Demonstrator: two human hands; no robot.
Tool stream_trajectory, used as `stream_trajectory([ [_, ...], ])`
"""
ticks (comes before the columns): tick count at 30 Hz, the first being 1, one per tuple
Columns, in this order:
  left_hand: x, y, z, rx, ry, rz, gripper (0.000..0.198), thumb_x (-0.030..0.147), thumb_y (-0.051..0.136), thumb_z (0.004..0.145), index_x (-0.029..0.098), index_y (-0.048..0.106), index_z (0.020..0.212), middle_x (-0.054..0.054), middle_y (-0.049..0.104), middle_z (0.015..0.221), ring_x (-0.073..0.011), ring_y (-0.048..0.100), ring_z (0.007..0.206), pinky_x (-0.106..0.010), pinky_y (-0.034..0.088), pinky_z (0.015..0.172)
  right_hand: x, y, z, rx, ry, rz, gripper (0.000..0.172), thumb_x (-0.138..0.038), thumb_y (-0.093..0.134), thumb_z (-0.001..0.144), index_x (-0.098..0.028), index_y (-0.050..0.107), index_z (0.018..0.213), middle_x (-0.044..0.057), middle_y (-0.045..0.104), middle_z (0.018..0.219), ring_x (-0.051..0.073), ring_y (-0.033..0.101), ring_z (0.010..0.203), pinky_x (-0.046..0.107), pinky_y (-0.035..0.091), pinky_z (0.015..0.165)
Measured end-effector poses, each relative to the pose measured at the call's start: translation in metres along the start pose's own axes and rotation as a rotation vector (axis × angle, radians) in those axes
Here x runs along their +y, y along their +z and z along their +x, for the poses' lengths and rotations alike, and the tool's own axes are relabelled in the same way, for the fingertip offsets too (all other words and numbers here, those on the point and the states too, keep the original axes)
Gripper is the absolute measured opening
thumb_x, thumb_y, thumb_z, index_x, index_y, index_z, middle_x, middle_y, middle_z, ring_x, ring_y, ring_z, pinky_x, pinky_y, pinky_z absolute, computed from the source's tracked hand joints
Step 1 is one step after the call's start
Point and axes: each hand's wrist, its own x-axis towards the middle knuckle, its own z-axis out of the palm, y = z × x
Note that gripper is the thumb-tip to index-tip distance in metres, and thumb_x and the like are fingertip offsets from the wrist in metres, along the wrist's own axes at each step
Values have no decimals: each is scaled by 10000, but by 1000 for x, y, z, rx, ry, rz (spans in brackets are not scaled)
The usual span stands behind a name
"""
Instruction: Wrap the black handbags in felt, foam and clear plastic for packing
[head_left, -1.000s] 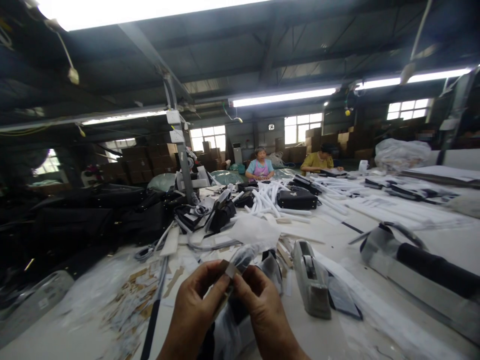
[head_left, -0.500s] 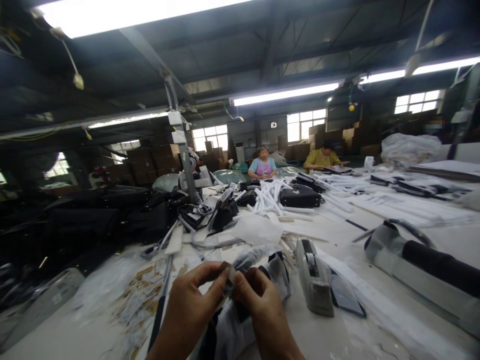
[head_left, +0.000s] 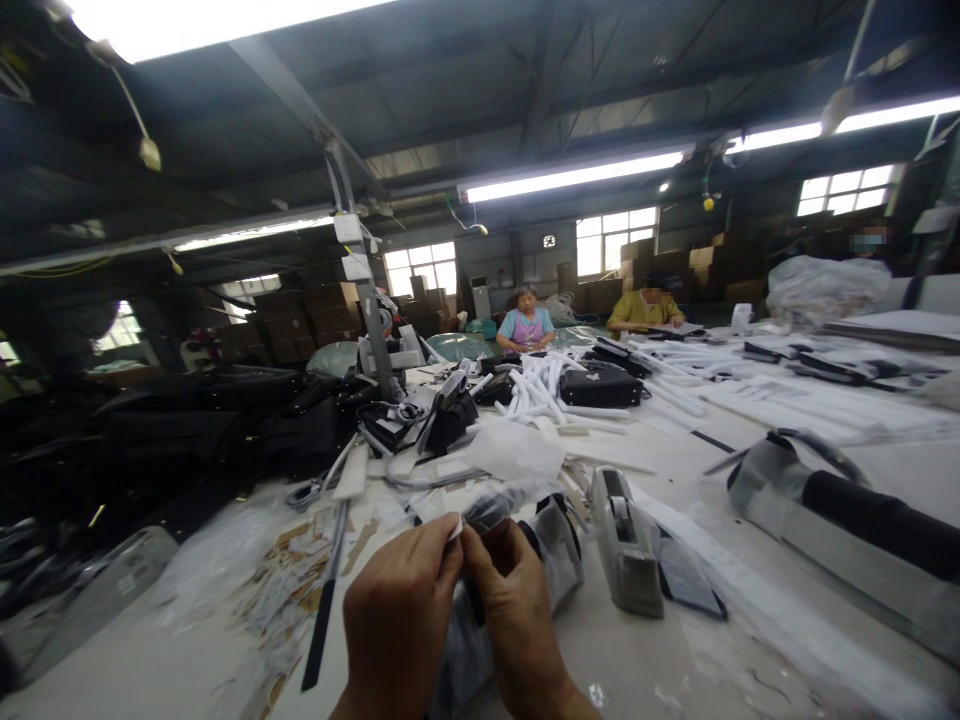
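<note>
My left hand (head_left: 401,610) is closed in a pinch, a small white piece (head_left: 455,527) showing at its fingertips. My right hand (head_left: 517,610) is pinched right beside it, its thumb tip close to the same piece. What lies inside the right fingers is hidden. Below and behind both hands lies a dark item in clear plastic wrap (head_left: 559,550), partly covered by them. A grey tape dispenser (head_left: 626,555) stands just to the right of the hands. To the left, a black strip (head_left: 320,635) rests on the table.
Paper and card scraps (head_left: 281,575) litter the left side. White tubes (head_left: 540,390) and a black case (head_left: 600,388) lie farther back, near a metal post (head_left: 373,335). A wrapped black bag (head_left: 862,520) is at right. Two people (head_left: 525,325) sit across the table.
My left hand has turned so its back faces me more, and its fingertips are higher. The small piece between the hands now shows less. The view has shifted slightly.
</note>
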Motion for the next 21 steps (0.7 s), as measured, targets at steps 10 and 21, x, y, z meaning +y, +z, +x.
stream_trajectory([
  [10,11,10,-17,108,270,217,396,49,355,911,5,622,1199,-191,682,1210,-268,693,1052,-391,582,845,-4,-3,-3,-87,16,84,350,-493,691,839,-151,677,910,65,695,872,199,624,834,297,506,753],
  [21,-23,-12,19,-423,-226,-666,275,427,570,911,271,713,1086,-27,746,1107,-232,691,1047,-350,544,945,-27,-24,4,-217,80,-15,330,-456,727,823,-150,745,946,29,662,791,134,542,719,234,411,646],
])
